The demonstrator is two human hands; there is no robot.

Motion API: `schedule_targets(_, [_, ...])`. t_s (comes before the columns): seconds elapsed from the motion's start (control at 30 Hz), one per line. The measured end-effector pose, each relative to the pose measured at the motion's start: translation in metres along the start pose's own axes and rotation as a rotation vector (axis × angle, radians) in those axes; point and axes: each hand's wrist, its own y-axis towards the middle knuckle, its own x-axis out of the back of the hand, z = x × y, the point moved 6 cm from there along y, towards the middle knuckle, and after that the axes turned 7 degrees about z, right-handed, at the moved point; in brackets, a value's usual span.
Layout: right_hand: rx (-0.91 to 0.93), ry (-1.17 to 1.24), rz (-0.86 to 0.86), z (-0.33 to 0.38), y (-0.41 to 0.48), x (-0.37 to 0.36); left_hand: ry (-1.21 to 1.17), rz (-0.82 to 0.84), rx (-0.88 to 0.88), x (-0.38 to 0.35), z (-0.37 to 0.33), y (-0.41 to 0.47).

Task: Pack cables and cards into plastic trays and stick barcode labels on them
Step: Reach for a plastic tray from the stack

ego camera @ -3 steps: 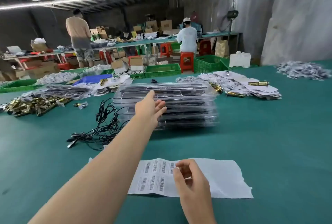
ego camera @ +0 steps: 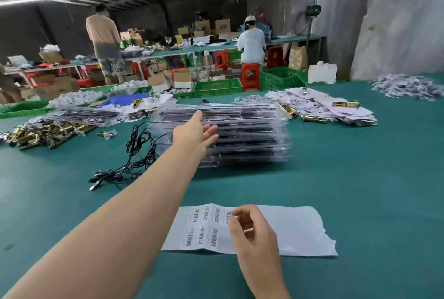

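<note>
The stack of plastic trays (ego camera: 252,135) is smeared by blur, its near left side hidden behind the left hand (ego camera: 195,134). Part of the label sheet (ego camera: 295,231) is covered by the right hand (ego camera: 252,229); whether a label is pinched cannot be told.

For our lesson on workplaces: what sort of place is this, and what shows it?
Probably a packing workshop or small factory: a stack of clear plastic trays on a long green table, a sheet of barcode labels, and other workers at benches among cardboard boxes and green crates.
</note>
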Motion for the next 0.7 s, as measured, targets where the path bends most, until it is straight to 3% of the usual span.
schedule_targets(0.23, [-0.021,0.006,0.020,0.002,-0.002,-0.001,0.053,0.037,0.043,0.012,-0.006,0.008])
schedule_targets(0.47, [-0.027,-0.001,0.038,0.002,-0.001,-0.004,0.032,-0.011,-0.046,0.006,-0.015,0.004])
schedule_targets(0.7, [-0.022,-0.003,0.051,0.002,-0.002,-0.004,-0.229,-0.020,-0.127,-0.002,-0.028,-0.004])
